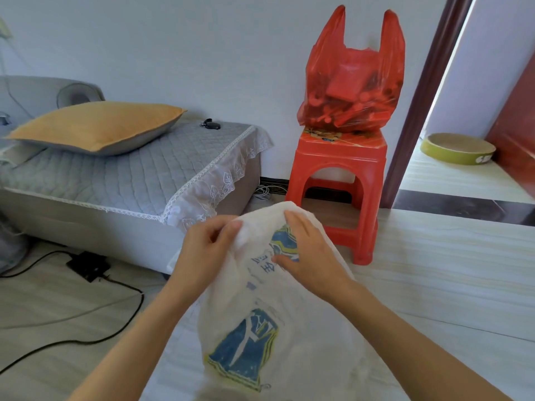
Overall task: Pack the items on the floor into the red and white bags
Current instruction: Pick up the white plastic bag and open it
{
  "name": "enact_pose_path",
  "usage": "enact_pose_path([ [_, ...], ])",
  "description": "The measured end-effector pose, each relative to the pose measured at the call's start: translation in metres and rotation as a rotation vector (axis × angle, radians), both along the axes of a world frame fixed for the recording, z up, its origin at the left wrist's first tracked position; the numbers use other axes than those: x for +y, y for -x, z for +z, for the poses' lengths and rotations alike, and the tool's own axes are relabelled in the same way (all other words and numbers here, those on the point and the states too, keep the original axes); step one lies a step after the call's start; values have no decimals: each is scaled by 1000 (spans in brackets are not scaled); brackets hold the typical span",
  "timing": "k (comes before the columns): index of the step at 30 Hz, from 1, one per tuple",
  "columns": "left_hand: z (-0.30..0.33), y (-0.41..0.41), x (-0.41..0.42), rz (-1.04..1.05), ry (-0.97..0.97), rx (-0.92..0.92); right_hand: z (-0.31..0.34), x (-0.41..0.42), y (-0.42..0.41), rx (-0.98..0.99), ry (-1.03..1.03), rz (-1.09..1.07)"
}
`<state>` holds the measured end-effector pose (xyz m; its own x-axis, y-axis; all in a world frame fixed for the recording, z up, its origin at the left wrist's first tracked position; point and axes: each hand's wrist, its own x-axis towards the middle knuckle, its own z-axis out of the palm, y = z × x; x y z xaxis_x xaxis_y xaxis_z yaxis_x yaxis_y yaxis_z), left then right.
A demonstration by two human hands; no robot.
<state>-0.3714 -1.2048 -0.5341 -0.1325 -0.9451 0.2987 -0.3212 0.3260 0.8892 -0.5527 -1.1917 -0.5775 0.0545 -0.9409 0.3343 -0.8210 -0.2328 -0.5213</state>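
A white plastic bag (pixel 289 322) with blue and yellow print hangs in front of me above the floor. My left hand (pixel 202 250) pinches its upper left edge. My right hand (pixel 307 250) grips the upper part of the bag just to the right, fingers pressed into the plastic. What is inside the white bag is hidden. A red plastic bag (pixel 351 91), filled with several red items, stands upright on a red plastic stool (pixel 337 186) against the wall, its two handles sticking up.
A grey quilted sofa (pixel 124 180) with an orange cushion (pixel 98 125) is at the left. A black power adapter (pixel 88 266) and cables lie on the floor below it. A doorway at the right shows a round yellow tray (pixel 457 149).
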Motion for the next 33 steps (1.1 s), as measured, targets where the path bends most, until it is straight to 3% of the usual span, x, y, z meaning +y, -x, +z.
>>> enact_pose_path([
  [5, 6, 11, 10, -175, 53, 45, -6, -11, 9, -29, 213, -108],
  [9, 12, 14, 16, -292, 88, 37, -2, -14, 7, 94, 441, -253],
  [13, 17, 7, 20, -360, -63, 150, -4, -17, 9, 100, 418, -214],
  [15, 17, 3, 20, -350, -118, 132, -6, -18, 9, 105, 461, -193],
  [17, 14, -4, 13, -215, -121, 118, -7, -19, 11, 99, 488, -194],
  [20, 5, -17, -4, 154, -99, -32, -1, -17, 11, -74, 380, -149],
  [24, -9, -21, -10, 497, 46, -641, 15, -10, -2, -535, 68, -113],
  [26, -8, -6, 0, 417, 244, -668, 17, -13, -5, -595, 15, -132],
  [28, -9, 10, 10, 186, 407, -643, 18, -14, -6, -632, -74, -136],
  [30, -16, 20, 10, 13, 436, -673, 21, -12, -6, -745, -184, -125],
  [33, -21, 21, 3, -44, 374, -601, 27, -4, -4, -881, -221, -53],
])
